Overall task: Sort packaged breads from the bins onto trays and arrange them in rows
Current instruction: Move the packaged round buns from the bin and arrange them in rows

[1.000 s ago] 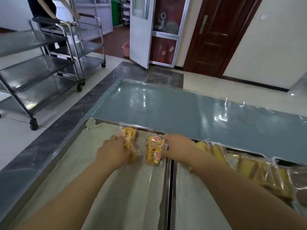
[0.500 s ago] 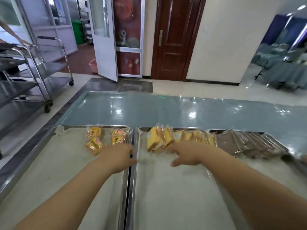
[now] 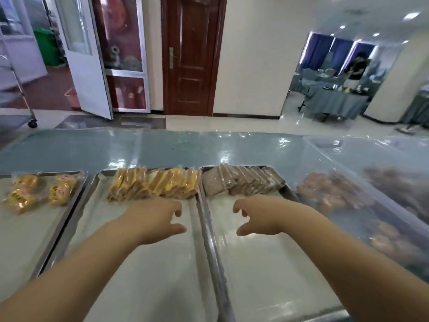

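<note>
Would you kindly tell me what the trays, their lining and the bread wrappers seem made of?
Trays: probably stainless steel, polished; the rims gleam silver.
Lining: a pale sheet with faint sheen, paper or cloth, unclear.
Bread wrappers: clear glossy plastic film; the bread shows through with glints.

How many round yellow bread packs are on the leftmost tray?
4 on the leftmost tray: back-left pack, back-right pack, front-left pack, front-right pack. The frame edge may hide more.
</note>
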### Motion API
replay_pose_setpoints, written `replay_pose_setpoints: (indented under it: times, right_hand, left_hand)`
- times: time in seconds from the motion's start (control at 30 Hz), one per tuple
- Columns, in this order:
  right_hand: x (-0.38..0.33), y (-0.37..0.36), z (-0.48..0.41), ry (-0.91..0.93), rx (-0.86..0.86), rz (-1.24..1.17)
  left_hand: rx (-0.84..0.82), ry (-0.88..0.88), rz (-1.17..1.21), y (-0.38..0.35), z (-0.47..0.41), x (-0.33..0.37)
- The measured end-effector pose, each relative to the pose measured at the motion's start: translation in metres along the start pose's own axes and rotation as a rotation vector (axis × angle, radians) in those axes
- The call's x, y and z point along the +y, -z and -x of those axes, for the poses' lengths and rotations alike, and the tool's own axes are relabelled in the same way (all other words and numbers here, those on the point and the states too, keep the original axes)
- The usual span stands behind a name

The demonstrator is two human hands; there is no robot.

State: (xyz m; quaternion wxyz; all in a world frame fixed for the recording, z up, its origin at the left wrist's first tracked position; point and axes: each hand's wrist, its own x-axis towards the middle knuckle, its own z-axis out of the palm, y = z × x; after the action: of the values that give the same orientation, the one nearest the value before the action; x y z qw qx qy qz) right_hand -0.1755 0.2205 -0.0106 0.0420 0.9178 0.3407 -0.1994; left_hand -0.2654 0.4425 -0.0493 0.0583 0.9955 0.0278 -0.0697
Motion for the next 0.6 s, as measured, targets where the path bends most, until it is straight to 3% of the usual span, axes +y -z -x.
replay_pose_setpoints:
  times: [0.3, 0.6]
  right_hand:
    - [0.106, 0.007, 0.049, -0.096, 0.015, 0.015]
    - [0.213, 0.049, 0.06, -0.218, 0.214, -0.083]
  left_hand:
    - [0.04, -0.12, -0.027, 0.017, -0.042, 0.097]
    - [0.173, -0.283, -0.059, 0.049, -0.141, 0.159]
